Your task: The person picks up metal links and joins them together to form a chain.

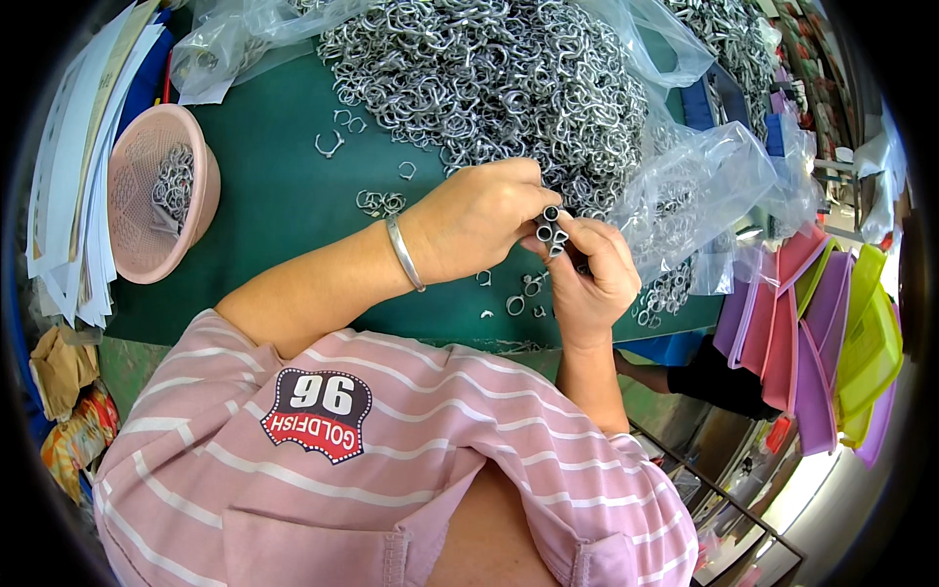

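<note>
Here's the small metal cluster (550, 235), at the near edge of the big heap of rings (489, 88): right hand (595, 266) gripping it, left hand (499, 210) pinching at its top! Loose rings (380, 203) dot the green table (269, 127) on the heap's near side. Left of the heap, a pink basket (132, 210) holds a modest batch. Early going, I'd judge: that heap dwarfs it, with plenty left!
</note>
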Demonstrator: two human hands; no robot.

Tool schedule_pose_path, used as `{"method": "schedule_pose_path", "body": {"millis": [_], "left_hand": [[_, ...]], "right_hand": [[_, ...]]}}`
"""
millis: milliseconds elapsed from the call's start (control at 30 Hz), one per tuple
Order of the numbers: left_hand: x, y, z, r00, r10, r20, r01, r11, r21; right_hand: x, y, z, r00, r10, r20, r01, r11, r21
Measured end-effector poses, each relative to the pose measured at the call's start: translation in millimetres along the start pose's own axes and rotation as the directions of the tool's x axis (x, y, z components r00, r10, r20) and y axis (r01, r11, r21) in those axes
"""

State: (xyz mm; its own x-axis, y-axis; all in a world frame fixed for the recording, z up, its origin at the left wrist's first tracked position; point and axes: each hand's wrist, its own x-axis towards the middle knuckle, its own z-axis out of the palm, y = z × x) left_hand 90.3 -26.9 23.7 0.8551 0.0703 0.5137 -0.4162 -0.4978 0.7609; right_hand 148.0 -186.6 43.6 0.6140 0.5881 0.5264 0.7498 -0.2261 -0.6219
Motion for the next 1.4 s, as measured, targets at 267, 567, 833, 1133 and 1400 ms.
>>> {"method": "schedule_pose_path", "body": {"millis": [267, 567, 833, 1133, 1400], "left_hand": [[-1, -3, 4, 1.0, 0.008, -0.021, -0.007, 1.0, 0.028], [-3, -5, 6, 1.0, 0.012, -0.027, -0.011, 0.998, 0.059], [-1, -5, 3, 1.0, -0.021, 0.008, 0.021, 1.0, 0.022], [9, 9, -9, 0.948, -0.305, -0.09, 0.268, 0.919, -0.291], [14, 2, -17, 0.809, -0.587, -0.038, 0.428, 0.632, -0.646]], "right_hand": [[-3, 8, 2, 0.995, -0.097, -0.026, 0.093, 0.988, -0.126], [-7, 10, 5, 0.998, -0.048, -0.041, 0.043, 0.993, -0.112], [-8, 13, 1, 0.95, 0.308, 0.051, -0.306, 0.882, 0.359], [14, 25, -7, 0.778, 0.369, 0.508, -0.297, -0.496, 0.816], [46, 8, -5, 0.779, 0.406, 0.478, -0.047, -0.722, 0.69]]}}
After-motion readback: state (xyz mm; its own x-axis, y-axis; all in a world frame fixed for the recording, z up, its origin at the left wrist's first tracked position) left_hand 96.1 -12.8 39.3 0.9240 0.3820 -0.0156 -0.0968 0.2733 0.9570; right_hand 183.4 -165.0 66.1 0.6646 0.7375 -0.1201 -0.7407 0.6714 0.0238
